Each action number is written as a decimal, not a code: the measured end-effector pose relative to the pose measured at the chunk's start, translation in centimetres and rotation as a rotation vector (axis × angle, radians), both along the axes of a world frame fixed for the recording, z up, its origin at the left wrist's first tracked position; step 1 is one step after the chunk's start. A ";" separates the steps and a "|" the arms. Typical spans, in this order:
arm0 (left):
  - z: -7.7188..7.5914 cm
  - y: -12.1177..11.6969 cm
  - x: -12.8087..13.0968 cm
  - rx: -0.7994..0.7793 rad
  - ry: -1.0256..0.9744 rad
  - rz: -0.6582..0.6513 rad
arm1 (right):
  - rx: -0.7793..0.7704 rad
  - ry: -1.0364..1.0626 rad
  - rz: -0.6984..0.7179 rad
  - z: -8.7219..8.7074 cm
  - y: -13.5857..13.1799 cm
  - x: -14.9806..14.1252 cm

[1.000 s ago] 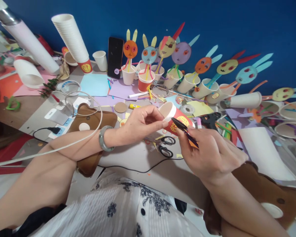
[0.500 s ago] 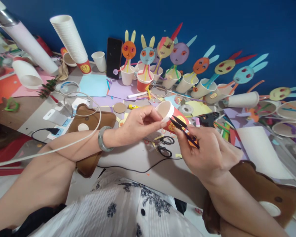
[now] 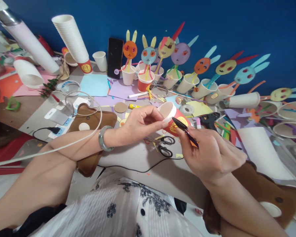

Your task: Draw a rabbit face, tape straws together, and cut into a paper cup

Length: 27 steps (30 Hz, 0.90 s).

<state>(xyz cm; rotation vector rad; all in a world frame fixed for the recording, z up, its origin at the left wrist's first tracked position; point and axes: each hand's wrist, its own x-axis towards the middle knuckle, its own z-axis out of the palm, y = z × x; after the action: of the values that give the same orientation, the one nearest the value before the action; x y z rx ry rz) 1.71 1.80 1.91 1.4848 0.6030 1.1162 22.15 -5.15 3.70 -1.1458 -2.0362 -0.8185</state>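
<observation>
A red and white paper cup (image 3: 166,110) lies tilted in my left hand (image 3: 140,125), its white mouth turned toward the upper left. My thumb and fingers pinch its rim. In my right hand (image 3: 212,151) is a tool with dark pointed blades, apparently small scissors (image 3: 179,123), its handles mostly hidden by the fingers. The blades look together, and their tips reach the cup's white rim beside my left thumb. Just below the cup, a second pair of scissors with black loops (image 3: 165,151) lies on the table (image 3: 135,158).
Rabbit-faced paper figures (image 3: 148,55) stand in paper cups along the blue wall. A tall stack of cups (image 3: 71,38) and a phone (image 3: 114,57) are at the back left. A white cable (image 3: 101,112) loops over my left forearm. A black glue gun (image 3: 207,120) lies right of the cup.
The scissors' two blades were spread apart at the cup's rim and now look closed together. Both hands and the cup keep nearly the same place.
</observation>
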 end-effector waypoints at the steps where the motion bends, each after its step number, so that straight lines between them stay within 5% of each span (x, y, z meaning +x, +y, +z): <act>1: 0.0 0.0 0.0 -0.001 0.001 0.001 | 0.001 0.001 0.004 0.0 0.0 0.1; 27: 0.2 0.4 -0.2 0.118 0.032 0.063 | -0.085 0.075 0.010 0.8 0.0 0.0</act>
<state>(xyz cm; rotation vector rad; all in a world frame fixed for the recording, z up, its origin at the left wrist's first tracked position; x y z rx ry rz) 1.46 2.25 2.14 1.5966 0.6181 1.1962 22.16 -5.11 4.49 -1.1940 -2.0302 -0.6794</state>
